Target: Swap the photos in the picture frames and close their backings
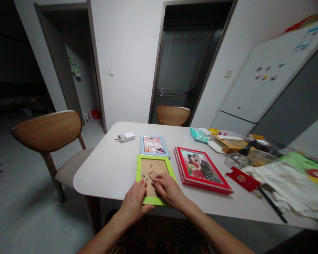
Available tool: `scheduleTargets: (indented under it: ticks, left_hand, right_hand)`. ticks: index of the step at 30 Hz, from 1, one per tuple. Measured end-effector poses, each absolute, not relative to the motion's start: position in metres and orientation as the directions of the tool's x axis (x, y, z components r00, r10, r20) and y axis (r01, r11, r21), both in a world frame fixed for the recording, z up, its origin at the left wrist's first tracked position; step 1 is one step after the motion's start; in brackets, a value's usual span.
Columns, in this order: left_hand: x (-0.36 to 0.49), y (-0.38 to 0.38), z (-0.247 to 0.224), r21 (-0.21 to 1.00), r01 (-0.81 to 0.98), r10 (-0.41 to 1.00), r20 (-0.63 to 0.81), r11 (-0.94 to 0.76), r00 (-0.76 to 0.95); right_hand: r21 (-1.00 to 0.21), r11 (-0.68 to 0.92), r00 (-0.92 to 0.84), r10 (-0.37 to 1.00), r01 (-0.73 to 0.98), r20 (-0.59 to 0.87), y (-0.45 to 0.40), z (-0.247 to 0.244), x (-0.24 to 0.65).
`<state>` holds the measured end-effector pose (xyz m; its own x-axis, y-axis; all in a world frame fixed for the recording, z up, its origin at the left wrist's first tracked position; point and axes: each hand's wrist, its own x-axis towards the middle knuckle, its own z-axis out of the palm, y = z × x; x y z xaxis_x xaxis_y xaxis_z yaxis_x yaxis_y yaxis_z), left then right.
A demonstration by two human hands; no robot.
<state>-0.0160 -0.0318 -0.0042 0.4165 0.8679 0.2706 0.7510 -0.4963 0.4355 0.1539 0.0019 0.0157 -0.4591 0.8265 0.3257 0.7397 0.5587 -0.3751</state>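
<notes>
Left hand (pixel 134 197) half curled, the person bends its fingers over the left rim of a green frame (pixel 139 173), thumb spread out by the near rim; whether it grips or only steadies, I cannot tell. The right hand (pixel 169 188) comes in over the frame's right side, thumb and fingertips drawn close together around one end of a thin bent piece (pixel 149 175), dark and angled.

The green frame lies at the near edge of the white table (pixel 108 169), left of that edge's middle, its brown backing (pixel 159 167) facing up. Two small metal fittings rest on the backing: an upper fitting (pixel 152 164) near the far rim and a lower fitting (pixel 145 177) just beside the left fingertips.

Just beyond the far rim lies a blue frame (pixel 153 145), picture up. To the right, red frames (pixel 198 167) are stacked. A silvery box (pixel 126 137) sits toward the table's far left corner. Near the right end are a red envelope (pixel 243 178), a crumpled white cloth (pixel 286 187) and a dark strip (pixel 272 205) by the near edge.
</notes>
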Motion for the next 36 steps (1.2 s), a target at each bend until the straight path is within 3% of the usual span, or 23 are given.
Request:
scheduleTargets:
  ticks: [12, 18, 23, 30, 36]
  left_hand:
    - [-0.02, -0.032, -0.005, 0.492, 0.705, 0.86, 0.297, -0.51, 0.415]
    - [-0.02, -0.031, -0.01, 0.497, 0.693, 0.853, 0.322, -0.522, 0.411]
    - [-0.021, -0.029, -0.016, 0.488, 0.701, 0.853, 0.336, -0.52, 0.399]
    - [-0.021, -0.03, -0.014, 0.489, 0.707, 0.859, 0.329, -0.511, 0.393]
    - [-0.02, -0.03, -0.017, 0.495, 0.706, 0.861, 0.342, -0.506, 0.378]
  right_hand:
    - [-0.188, 0.603, -0.558, 0.793, 0.775, 0.243, 0.022, 0.017, 0.127]
    - [-0.245, 0.614, -0.55, 0.785, 0.75, 0.284, 0.026, 0.013, 0.131]
    - [-0.376, 0.407, -0.288, 0.898, 0.833, 0.332, 0.057, 0.007, 0.14]
    - [-0.398, 0.255, -0.173, 0.957, 0.881, 0.231, 0.097, 0.005, 0.137]
    - [-0.435, 0.032, 0.027, 0.991, 0.9, 0.129, 0.12, 0.002, 0.13]
